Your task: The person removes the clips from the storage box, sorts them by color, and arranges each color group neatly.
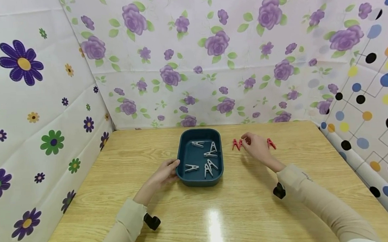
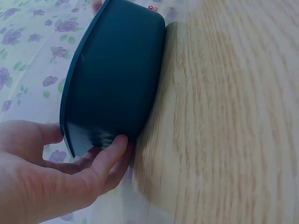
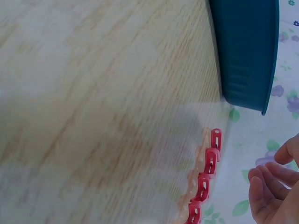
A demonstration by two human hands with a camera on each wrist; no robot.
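A dark teal plastic bin stands on the table, with several grey clothespins scattered over its floor. My left hand grips the bin's left side; in the left wrist view the thumb is at the rim and the fingers are against the outer wall. To the right of the bin, red clothespins lie in a row, partly covered by my right hand. Another red clothespin shows past that hand. In the right wrist view the right hand's fingers are loosely bent above the row, holding nothing.
The wood-grain table has a flowered cloth behind it. More patterned cloth hangs along the left and right sides. A black wrist device is on the left arm and another on the right.
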